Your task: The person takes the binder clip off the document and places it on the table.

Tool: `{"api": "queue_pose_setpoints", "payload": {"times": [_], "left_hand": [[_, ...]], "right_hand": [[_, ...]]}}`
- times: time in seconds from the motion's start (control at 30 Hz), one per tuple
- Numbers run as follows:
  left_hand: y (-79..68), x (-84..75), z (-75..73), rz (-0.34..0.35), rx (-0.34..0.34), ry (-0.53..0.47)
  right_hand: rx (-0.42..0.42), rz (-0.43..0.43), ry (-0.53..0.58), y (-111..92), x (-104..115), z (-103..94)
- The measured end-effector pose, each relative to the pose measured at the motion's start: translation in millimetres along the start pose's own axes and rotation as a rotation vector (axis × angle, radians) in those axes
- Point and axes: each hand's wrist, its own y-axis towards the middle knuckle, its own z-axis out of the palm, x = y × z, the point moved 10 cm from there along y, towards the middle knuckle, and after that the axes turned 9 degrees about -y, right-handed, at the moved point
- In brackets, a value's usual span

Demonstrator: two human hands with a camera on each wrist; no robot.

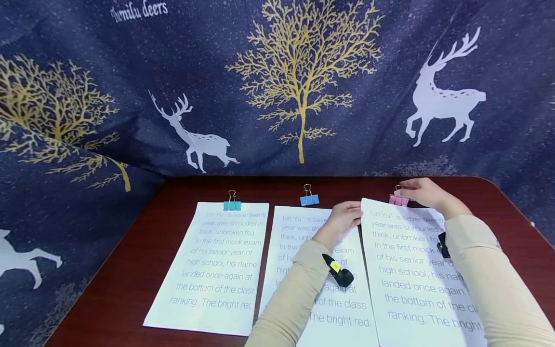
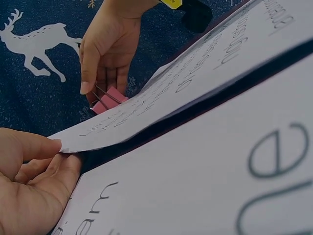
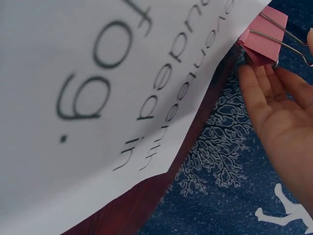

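I see, ctr-rt of frame: L hand (image 1: pixel 342 221) pinching white printed paper (image 1: pixel 409 262) | R hand (image 1: pixel 427 193) pinching pink metal binder clip (image 1: pixel 398 200) | risk: skew if paper slips

Left sleeve (image 1: pixel 284 303): long, pale beige, plain cloth; faint creases along the forearm; reaches the wrist.
Right sleeve (image 1: pixel 498 274): same pale beige, long, lightly wrinkled; loose, wide cuff end.
Left wrist unit (image 1: pixel 331 261): black, worn over the cuff; bright yellow label, its marks too small to read; rounded black end piece.
Right wrist unit (image 1: pixel 443 246): black, mostly hidden in the head view; yellow label edge and rounded black part show in the left wrist view.
Left hand (image 1: pixel 341 221): bare.
Right hand (image 1: pixel 425 193): bare.
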Motion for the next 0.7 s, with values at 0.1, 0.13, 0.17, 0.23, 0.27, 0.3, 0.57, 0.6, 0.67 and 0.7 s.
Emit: {"api": "queue_pose_setpoints", "payload": {"times": [0.1, 0.13, 0.17, 0.23, 0.27, 0.3, 0.57, 0.6, 0.67, 0.7], "left_hand": [[-1.7, 0.4, -2.3, -0.003, -0.008, -0.008], [-2.5, 0.6, -2.6, -0.005, -0.008, -0.01], [-3.6, 0.4, -2.6, -0.006, -0.01, -0.014], [-5.2, 0.0, -1.2, -0.003, -0.005, -0.019], [-5.9, -0.9, -0.1, 0.001, -0.001, -0.021], [-6.2, -2.3, 1.3, 0.009, 0.005, -0.018], [-9.3, -26.3, 0.4, 0.132, -0.049, 0.102], [-9.6, -27.7, -1.0, 0.14, -0.063, 0.114], [-10.1, -29.2, -2.7, 0.145, -0.082, 0.134], [-10.3, -29.5, -3.1, 0.143, -0.086, 0.139]], "right_hand": [[0.028, 0.022, 0.018, 2, -1, 4.8], [0.037, 0.024, 0.027, 3, -1, 6.4], [0.04, 0.026, 0.025, 3, -1, 7.2], [0.052, 0.031, 0.029, 3, -2, 8.4], [0.057, 0.036, 0.025, 3, -3, 8.2], [0.057, 0.036, 0.016, 2, -4, 7.2], [0.057, 0.05, 0.002, 1, -7, 3.8], [0.06, 0.051, -0.002, 1, -8, 4.3], [0.07, 0.057, 0.001, 1, -9, 5.9], [0.073, 0.06, 0.003, 1, -9, 6.3]]}}
